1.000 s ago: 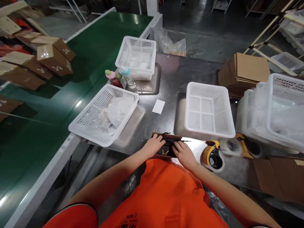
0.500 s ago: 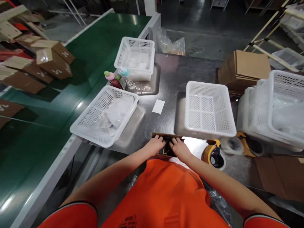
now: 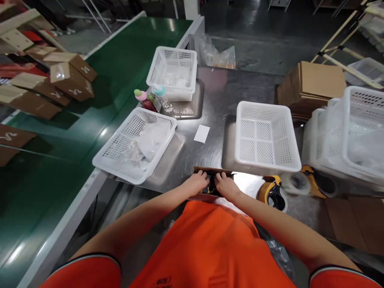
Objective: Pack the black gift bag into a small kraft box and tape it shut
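Both hands, left hand (image 3: 196, 183) and right hand (image 3: 225, 185), grip pressed on small dark box (image 3: 212, 185) at near tabletop (image 3: 216, 96) edge; closing step, next needs tape dispenser (image 3: 271, 193).

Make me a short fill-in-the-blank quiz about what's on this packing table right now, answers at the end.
1. Both hands, the left hand and the right hand, rest on a small brown ____.
2. The basket just beyond the hands is ____.
3. The belt to the person's left is coloured ____.
4. The tape dispenser has a ____ body.

Missing words: box; empty; green; yellow
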